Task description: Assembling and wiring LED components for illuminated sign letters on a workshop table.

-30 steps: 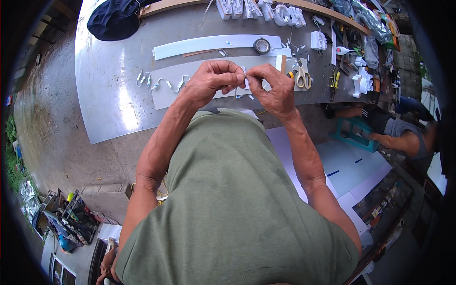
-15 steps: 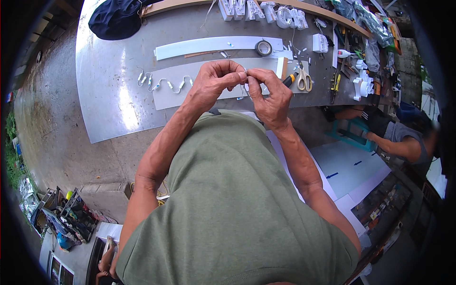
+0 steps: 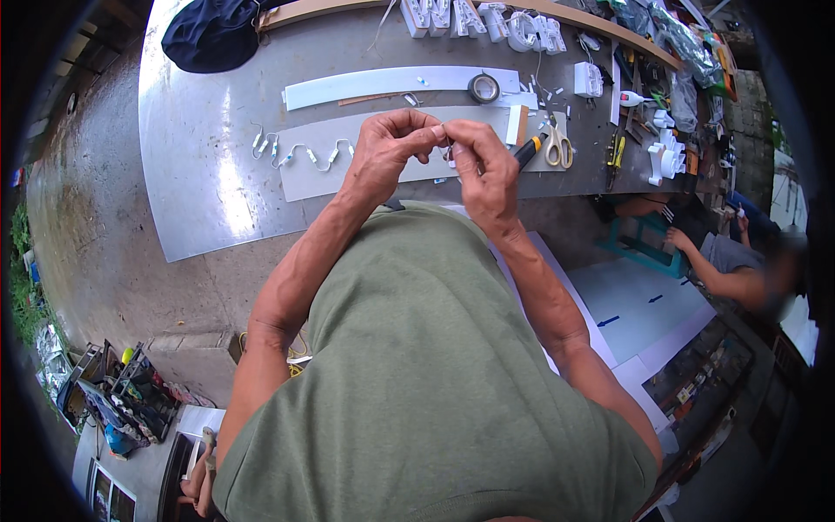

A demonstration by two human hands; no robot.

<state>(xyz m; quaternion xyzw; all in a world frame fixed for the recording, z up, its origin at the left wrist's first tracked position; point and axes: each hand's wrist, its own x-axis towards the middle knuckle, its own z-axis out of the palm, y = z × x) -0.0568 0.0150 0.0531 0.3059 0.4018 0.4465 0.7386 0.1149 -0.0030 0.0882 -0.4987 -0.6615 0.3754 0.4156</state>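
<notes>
Shiny grey tabletop (image 3: 204,174) spreading beneath left hand (image 3: 384,155), right hand (image 3: 487,174), both pinching tiny indistinct item (image 3: 444,133); blue-arrowed pale sheet (image 3: 633,300), yellow-black cutter (image 3: 527,155) lying rightward.

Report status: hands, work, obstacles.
Left hand, right hand: fingertips together, anything pinched unclear. White module string: left of hands. Black-yellow tool, scissors: close by right hand.

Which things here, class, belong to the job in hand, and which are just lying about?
Likely in the job:
left hand and right hand, close together, anything pinched unclear
wired white modules
grey panel, partly under them

Apparently just lying about:
scissors
yellow-and-black cutter
tape roll
dark blue cloth bundle
</notes>
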